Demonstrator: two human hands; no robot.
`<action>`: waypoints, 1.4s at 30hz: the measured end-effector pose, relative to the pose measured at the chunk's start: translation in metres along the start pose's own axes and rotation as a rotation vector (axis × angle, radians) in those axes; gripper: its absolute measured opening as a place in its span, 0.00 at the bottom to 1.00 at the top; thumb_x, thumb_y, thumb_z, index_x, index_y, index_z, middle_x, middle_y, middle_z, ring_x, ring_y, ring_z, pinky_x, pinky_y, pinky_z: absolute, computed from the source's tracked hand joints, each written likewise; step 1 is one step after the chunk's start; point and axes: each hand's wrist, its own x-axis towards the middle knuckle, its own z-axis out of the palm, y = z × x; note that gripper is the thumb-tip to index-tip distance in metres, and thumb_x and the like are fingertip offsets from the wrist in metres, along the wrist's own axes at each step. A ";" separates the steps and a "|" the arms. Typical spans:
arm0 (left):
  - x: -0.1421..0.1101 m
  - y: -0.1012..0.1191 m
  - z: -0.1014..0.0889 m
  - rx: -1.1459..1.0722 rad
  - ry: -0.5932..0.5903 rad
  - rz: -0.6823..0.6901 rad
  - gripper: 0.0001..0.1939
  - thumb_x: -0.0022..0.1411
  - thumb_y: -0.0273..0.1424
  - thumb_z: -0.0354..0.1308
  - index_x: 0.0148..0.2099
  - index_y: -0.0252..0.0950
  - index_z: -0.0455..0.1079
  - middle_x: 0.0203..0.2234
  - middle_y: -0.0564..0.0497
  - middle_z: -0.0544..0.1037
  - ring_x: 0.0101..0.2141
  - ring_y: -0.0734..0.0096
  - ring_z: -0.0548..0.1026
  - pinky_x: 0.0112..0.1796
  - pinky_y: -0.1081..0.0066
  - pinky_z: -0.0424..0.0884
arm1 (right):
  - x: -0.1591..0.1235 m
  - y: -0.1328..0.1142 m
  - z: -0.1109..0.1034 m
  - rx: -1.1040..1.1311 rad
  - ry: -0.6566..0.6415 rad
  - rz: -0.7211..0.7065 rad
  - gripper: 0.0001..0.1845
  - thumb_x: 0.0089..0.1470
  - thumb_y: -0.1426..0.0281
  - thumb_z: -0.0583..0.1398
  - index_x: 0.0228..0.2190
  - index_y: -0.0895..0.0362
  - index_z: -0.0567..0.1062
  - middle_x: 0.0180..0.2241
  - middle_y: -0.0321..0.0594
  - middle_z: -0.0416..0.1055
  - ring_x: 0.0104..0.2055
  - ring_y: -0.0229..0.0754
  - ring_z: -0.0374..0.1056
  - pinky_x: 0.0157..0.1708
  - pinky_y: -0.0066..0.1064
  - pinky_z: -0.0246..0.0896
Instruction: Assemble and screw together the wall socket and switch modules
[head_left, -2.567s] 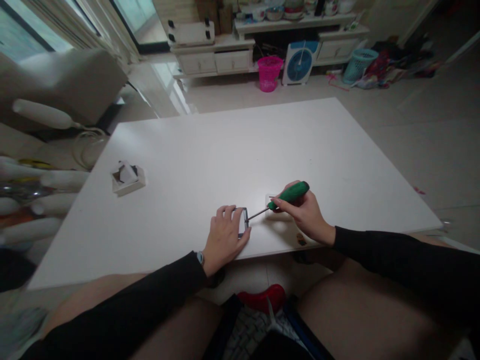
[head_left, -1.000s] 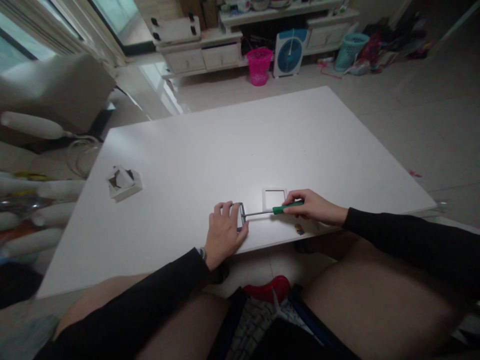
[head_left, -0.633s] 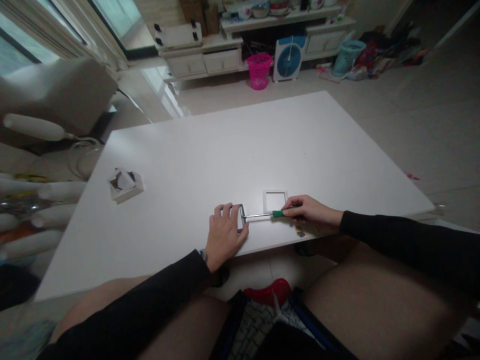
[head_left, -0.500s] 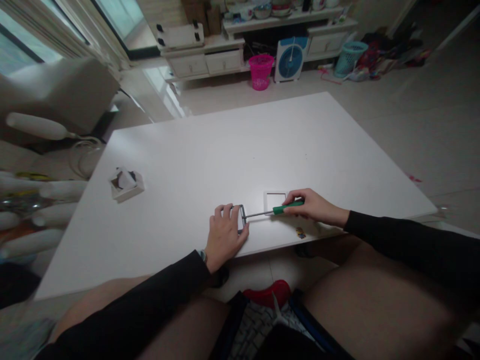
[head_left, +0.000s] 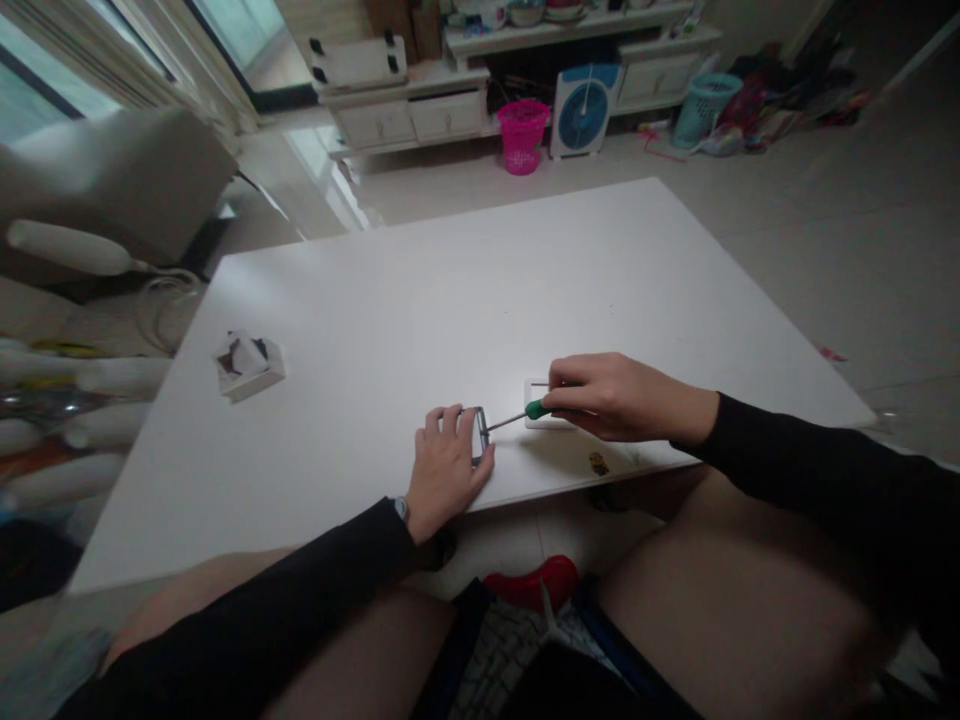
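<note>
My left hand (head_left: 446, 460) lies over a small dark grey rectangular frame (head_left: 484, 421) on the table, gripping it between thumb and fingers; most of the frame is hidden beneath the hand. A screwdriver (head_left: 533, 409) with a green handle is held in my right hand (head_left: 611, 395), fingers wrapped round the grip. Its thin metal shaft runs left, and the tip meets the frame's right side. Partly under my right hand, a white flat piece with a rectangular opening (head_left: 534, 422) rests on the table.
On the white table (head_left: 390, 330) a small open white box (head_left: 255, 382) with pieces in it stands at the left. A small yellow-and-blue sticker (head_left: 598, 463) is near the front edge. Beyond the table are a pink basket (head_left: 523, 140) and a blue fan (head_left: 583, 112).
My right hand has shifted its hold, now covering more of the screwdriver's handle and tilting it more steeply. The tip stays at the frame, and my left hand remains on it.
</note>
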 end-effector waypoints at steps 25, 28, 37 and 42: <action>0.000 -0.002 0.003 -0.006 0.010 0.000 0.24 0.70 0.40 0.53 0.63 0.33 0.63 0.57 0.35 0.70 0.57 0.42 0.65 0.50 0.49 0.69 | -0.030 0.031 0.060 0.775 0.101 0.722 0.12 0.50 0.61 0.69 0.32 0.58 0.81 0.31 0.40 0.78 0.34 0.42 0.70 0.37 0.35 0.62; 0.000 -0.002 0.002 -0.007 0.001 -0.004 0.25 0.70 0.40 0.54 0.63 0.32 0.63 0.58 0.35 0.70 0.57 0.42 0.65 0.50 0.49 0.69 | -0.033 0.027 0.067 0.891 0.078 0.830 0.14 0.49 0.61 0.70 0.31 0.59 0.80 0.29 0.40 0.77 0.30 0.40 0.68 0.34 0.34 0.62; -0.003 -0.003 0.005 -0.082 0.005 0.030 0.24 0.70 0.40 0.54 0.61 0.32 0.62 0.55 0.35 0.71 0.55 0.44 0.66 0.50 0.50 0.69 | -0.026 -0.001 0.077 1.024 0.090 1.025 0.16 0.47 0.60 0.70 0.32 0.60 0.81 0.23 0.36 0.73 0.22 0.35 0.62 0.23 0.29 0.54; -0.005 -0.005 0.006 -0.157 0.025 0.006 0.24 0.70 0.40 0.54 0.62 0.34 0.60 0.56 0.36 0.71 0.58 0.44 0.65 0.52 0.50 0.68 | -0.029 0.011 0.056 1.038 0.159 1.072 0.19 0.46 0.57 0.70 0.33 0.59 0.80 0.18 0.33 0.69 0.18 0.34 0.59 0.19 0.28 0.49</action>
